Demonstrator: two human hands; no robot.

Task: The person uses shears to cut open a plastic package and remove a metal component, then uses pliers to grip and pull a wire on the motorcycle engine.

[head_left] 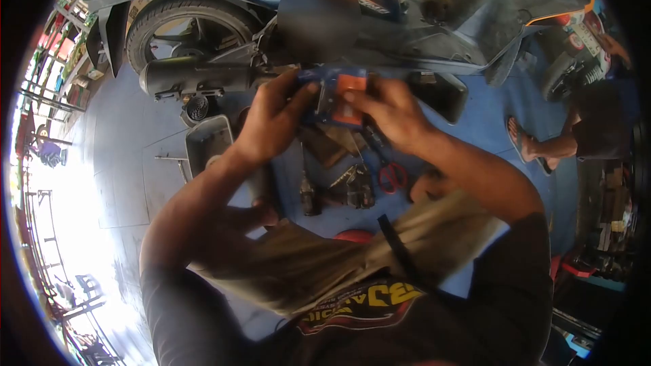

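Note:
Both my hands hold a small blue and orange package (350, 98) up in front of the motor scooter (312, 27). My left hand (274, 112) grips its left side, the thumb lying over the front. On the other side, my right hand (397, 108) pinches the orange part between thumb and fingers. A thin dark or metallic strip shows at the package's middle, too blurred to name. Below my hands, on the blue floor, lie red-handled scissors (392, 177), a dark metal part (359, 186) and a tool with a dark body (310, 196).
A grey tray (193, 139) stands at the left, below the exhaust muffler (196, 76) and near the rear wheel (193, 27). A black tray (444, 95) lies at the right. Farther right, another person's sandaled foot (522, 141) rests on the floor.

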